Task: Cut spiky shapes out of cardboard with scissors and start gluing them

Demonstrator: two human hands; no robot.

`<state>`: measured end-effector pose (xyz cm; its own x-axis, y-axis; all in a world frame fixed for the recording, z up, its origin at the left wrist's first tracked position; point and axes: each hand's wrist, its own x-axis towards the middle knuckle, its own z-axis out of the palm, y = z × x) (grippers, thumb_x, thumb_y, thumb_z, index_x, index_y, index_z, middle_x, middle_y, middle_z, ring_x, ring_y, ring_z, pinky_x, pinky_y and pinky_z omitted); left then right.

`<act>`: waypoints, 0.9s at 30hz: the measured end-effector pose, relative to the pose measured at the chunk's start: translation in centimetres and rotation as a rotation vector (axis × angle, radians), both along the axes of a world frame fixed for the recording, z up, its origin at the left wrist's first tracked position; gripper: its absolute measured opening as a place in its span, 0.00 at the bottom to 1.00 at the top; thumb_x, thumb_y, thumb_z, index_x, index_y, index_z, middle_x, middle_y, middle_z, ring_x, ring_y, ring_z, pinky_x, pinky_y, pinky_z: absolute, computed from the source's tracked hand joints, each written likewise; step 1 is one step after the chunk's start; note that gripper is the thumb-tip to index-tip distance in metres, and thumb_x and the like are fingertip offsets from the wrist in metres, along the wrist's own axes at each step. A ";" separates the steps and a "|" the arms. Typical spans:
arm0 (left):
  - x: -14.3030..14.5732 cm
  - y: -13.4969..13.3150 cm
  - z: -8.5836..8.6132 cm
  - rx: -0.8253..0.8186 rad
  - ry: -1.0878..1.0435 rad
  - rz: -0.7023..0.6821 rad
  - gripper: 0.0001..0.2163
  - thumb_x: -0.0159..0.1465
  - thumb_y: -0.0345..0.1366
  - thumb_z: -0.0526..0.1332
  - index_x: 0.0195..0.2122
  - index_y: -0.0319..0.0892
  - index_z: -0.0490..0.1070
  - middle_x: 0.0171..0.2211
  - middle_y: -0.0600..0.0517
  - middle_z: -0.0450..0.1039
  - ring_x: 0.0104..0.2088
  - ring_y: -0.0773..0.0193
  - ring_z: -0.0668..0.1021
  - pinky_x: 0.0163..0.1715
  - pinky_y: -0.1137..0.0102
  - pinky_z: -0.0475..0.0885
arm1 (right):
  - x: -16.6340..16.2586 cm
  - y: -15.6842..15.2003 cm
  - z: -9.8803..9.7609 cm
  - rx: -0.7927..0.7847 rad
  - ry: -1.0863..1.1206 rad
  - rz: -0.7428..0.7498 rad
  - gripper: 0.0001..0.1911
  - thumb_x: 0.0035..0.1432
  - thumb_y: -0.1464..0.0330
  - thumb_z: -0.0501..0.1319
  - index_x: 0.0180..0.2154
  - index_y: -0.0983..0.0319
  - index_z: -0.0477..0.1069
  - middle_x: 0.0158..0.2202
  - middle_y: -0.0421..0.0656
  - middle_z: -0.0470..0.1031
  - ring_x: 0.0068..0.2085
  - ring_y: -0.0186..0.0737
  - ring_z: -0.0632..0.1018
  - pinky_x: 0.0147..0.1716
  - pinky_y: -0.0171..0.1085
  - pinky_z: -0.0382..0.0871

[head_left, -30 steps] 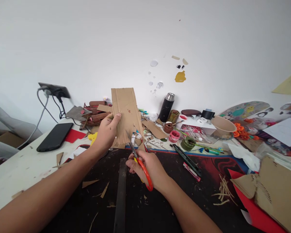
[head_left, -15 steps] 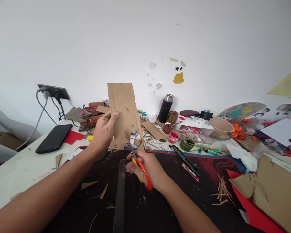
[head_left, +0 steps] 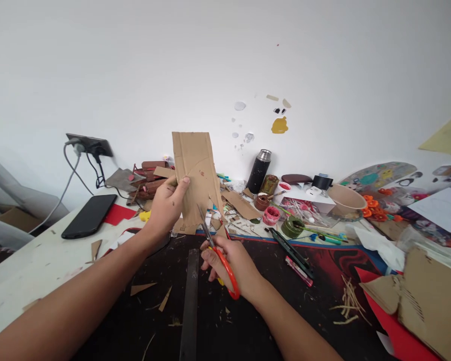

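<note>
Brown cardboard [head_left: 194, 155] was found raised near the far edge of a dark mat [head_left: 225, 333], gripped at its left edge by the left hand [head_left: 168, 203], thumb flat against the near face. The right hand [head_left: 238, 258] grasped scissors [head_left: 207, 230] by their red and yellow handles, blades directed upward at the sheet's lower portion; contact could not be determined. Below, a dark flat strip [head_left: 190, 306] lay on the mat. A black phone [head_left: 89, 216] rested at left on the white tabletop [head_left: 52, 260].
</note>
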<state>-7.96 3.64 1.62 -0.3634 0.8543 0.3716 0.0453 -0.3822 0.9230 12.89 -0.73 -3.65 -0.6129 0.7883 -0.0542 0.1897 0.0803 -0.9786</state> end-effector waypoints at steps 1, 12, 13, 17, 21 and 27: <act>0.0 0.0 0.0 0.000 0.000 -0.008 0.22 0.66 0.57 0.68 0.45 0.41 0.79 0.44 0.43 0.86 0.44 0.46 0.85 0.42 0.60 0.81 | 0.0 -0.1 0.2 0.009 -0.016 -0.002 0.25 0.66 0.47 0.66 0.48 0.63 0.77 0.30 0.42 0.80 0.24 0.37 0.79 0.22 0.31 0.73; -0.1 0.2 -0.5 -0.014 0.010 -0.032 0.23 0.67 0.57 0.67 0.48 0.39 0.79 0.46 0.43 0.85 0.46 0.47 0.85 0.44 0.60 0.80 | 0.0 -0.2 0.6 0.008 -0.043 -0.033 0.23 0.67 0.50 0.64 0.48 0.63 0.78 0.28 0.41 0.79 0.20 0.34 0.75 0.18 0.30 0.68; -0.1 0.2 -0.6 -0.013 0.008 -0.035 0.23 0.67 0.57 0.67 0.49 0.39 0.79 0.46 0.43 0.85 0.45 0.48 0.85 0.44 0.60 0.80 | 0.0 -0.2 0.6 0.007 -0.047 -0.034 0.22 0.67 0.50 0.64 0.48 0.63 0.77 0.28 0.41 0.79 0.20 0.34 0.75 0.18 0.30 0.67; 0.2 0.1 -0.4 -0.026 0.013 -0.034 0.25 0.65 0.59 0.68 0.47 0.40 0.79 0.44 0.44 0.85 0.44 0.47 0.85 0.41 0.61 0.80 | 0.0 -0.1 0.1 0.035 -0.074 -0.032 0.21 0.69 0.49 0.64 0.45 0.60 0.76 0.28 0.40 0.79 0.19 0.34 0.75 0.17 0.30 0.67; 0.3 -0.1 -0.4 -0.034 0.022 -0.019 0.25 0.65 0.59 0.68 0.47 0.40 0.79 0.44 0.44 0.86 0.44 0.47 0.85 0.41 0.62 0.81 | 0.1 -0.1 -0.2 0.056 -0.092 -0.035 0.20 0.70 0.48 0.63 0.42 0.59 0.74 0.24 0.38 0.75 0.18 0.35 0.74 0.17 0.30 0.65; 0.4 0.2 -1.2 -0.021 -0.036 -0.032 0.25 0.66 0.58 0.69 0.49 0.39 0.80 0.45 0.44 0.86 0.45 0.47 0.86 0.42 0.61 0.81 | 0.0 -0.4 0.6 0.121 -0.161 -0.058 0.18 0.71 0.51 0.62 0.37 0.58 0.71 0.21 0.36 0.70 0.18 0.35 0.72 0.20 0.32 0.62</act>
